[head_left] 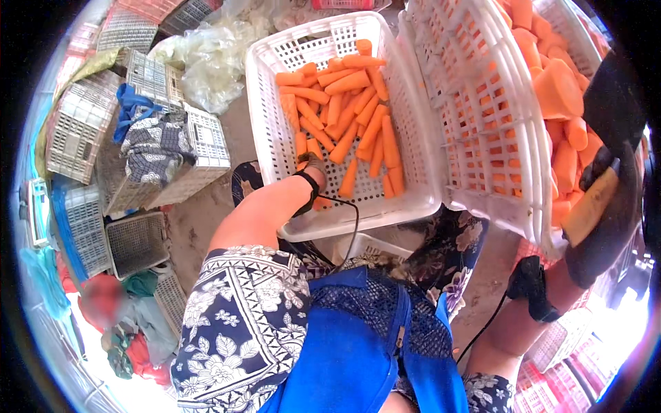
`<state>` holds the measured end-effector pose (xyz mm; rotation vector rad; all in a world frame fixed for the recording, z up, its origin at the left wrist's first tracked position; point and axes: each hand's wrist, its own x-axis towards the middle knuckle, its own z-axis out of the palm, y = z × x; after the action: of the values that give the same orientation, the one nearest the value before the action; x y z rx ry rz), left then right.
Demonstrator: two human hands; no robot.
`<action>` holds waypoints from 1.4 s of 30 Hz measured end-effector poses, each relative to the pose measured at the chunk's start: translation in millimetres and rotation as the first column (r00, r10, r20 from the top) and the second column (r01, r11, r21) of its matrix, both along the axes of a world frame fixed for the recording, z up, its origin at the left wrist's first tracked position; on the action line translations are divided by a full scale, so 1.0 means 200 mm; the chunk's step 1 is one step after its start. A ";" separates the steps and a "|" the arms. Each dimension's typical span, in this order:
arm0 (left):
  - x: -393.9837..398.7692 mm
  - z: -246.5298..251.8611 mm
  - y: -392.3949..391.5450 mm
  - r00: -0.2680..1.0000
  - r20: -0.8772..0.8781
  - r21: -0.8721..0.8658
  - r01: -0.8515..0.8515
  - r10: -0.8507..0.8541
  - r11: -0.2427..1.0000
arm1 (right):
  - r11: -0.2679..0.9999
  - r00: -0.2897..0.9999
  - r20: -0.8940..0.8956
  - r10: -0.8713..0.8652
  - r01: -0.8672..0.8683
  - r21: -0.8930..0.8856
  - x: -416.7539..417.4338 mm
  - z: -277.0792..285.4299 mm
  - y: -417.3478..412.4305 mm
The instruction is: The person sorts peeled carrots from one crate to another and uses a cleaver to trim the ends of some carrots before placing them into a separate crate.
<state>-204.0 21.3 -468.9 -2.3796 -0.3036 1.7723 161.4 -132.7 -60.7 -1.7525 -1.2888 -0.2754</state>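
Note:
My left hand (314, 169), with a black strap and cable at its wrist, reaches into a white perforated plastic crate (356, 219). Its dark-stained fingers are curled beside peeled carrots (341, 111) lying loose in the crate. Whether they grip one is hidden. At the far right, my right hand (594, 227) is mostly dark covered and beside a second, tilted crate (475, 113) heaped with thick carrot pieces (560, 93). A tan, elongated shape shows on that hand; I cannot tell if it is a finger or a held thing. Another black strap circles the right forearm.
Stacked plastic crates (82, 126) line the left side, one bearing a patterned cloth (157, 147) and a blue strap (131, 108). Clear plastic bags (211, 67) lie behind them. Another person (137, 330) is at lower left. A smaller white crate (374, 245) sits between my knees.

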 end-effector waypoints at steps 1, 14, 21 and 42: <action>-0.03 0.04 0.02 1.000 -0.002 0.018 -0.001 0.001 1.000 | 0.997 0.986 -0.157 0.063 -0.055 0.055 -0.01 0.01 0.01; 0.11 2.04 0.33 -0.494 0.486 -0.867 -0.168 0.721 0.470 | 0.960 0.698 -0.673 0.246 -0.080 0.267 -0.19 0.10 0.09; 0.94 2.47 0.20 0.032 0.960 -0.243 -0.410 0.280 0.879 | 0.895 0.789 -0.525 0.320 -0.069 0.441 -0.20 0.09 0.09; 1.03 2.37 0.09 0.220 0.925 -0.222 -0.350 0.310 0.910 | 0.938 0.805 -0.482 0.345 -0.274 0.214 -0.19 0.07 0.09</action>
<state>1.9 39.9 4.9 -3.1994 -1.0275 0.0337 123.6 -113.8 -46.0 -1.3412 -1.1023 0.2804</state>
